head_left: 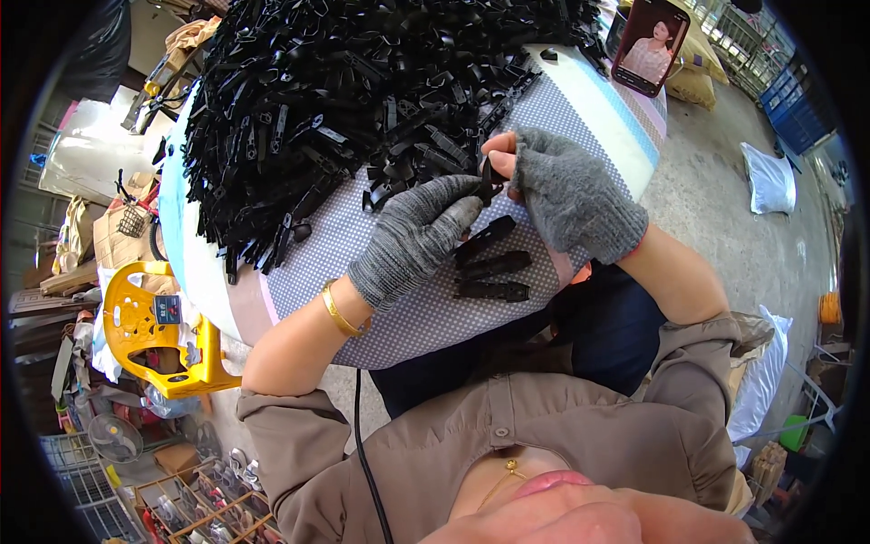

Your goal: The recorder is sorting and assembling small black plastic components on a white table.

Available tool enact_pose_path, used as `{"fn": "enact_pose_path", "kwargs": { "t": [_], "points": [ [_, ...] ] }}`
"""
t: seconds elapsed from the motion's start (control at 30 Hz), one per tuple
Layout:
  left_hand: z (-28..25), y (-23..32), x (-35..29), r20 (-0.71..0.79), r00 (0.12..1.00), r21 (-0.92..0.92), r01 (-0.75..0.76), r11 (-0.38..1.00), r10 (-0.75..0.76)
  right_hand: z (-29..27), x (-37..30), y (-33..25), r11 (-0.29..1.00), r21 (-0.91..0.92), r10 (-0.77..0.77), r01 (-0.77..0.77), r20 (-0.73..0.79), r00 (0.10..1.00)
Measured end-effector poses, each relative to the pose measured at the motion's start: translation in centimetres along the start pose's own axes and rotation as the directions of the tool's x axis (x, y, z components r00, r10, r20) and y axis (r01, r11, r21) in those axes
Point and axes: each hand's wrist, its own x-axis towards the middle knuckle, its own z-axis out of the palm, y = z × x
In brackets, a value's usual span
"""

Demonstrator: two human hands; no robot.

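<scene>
My left hand (412, 238), in a grey knitted glove, pinches a small black clip-like piece (490, 184) above the near part of the round table. My right hand (571, 195), in a fingerless grey glove, closes its bare fingertips on the same piece from the other side. The grip partly hides this piece, so its exact kind does not show. Just below the hands, several long black pieces (494, 264) lie side by side on the dotted tablecloth (412, 331). A big heap of similar black pieces (299, 118) covers the far and left part of the table.
A phone (651, 45) with a lit screen stands at the table's far right edge. On the left is a yellow plastic chair (163, 331) with a small dark box on it. A black cable (367, 453) hangs at the near edge. White sacks (768, 178) lie on the floor at right.
</scene>
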Motion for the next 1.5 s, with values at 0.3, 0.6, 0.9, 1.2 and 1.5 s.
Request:
{"fn": "enact_pose_path", "kwargs": {
  "t": [0.3,0.6,0.9,1.2,1.5],
  "points": [
    [0.0,0.5,-0.3,-0.069,0.997,0.017,-0.029,0.999,0.030,-0.3,-0.4,-0.2,0.999,0.044,-0.029,0.030,-0.018,0.999],
    [-0.3,0.7,-0.1,-0.038,0.999,-0.043,-0.021,0.999,0.019,0.1,-0.8,0.1,0.990,0.141,-0.001,0.009,-0.061,0.998],
    [-0.1,0.3,-0.1,-0.077,0.997,0.053,0.006,0.999,-0.002,0.5,-0.8,0.2,0.995,0.095,-0.002,0.006,-0.040,0.999],
    [0.9,1.0,-0.2,0.160,0.965,0.360,-0.253,0.898,0.207,1.5,0.3,0.0,0.781,-0.368,-0.418,0.505,0.295,0.859],
    [0.3,-0.6,-0.1,0.147,0.906,0.408,-0.422,0.810,0.398,3.2,1.0,0.0,0.871,-0.260,-0.379,0.418,0.187,0.906]
  ]
}}
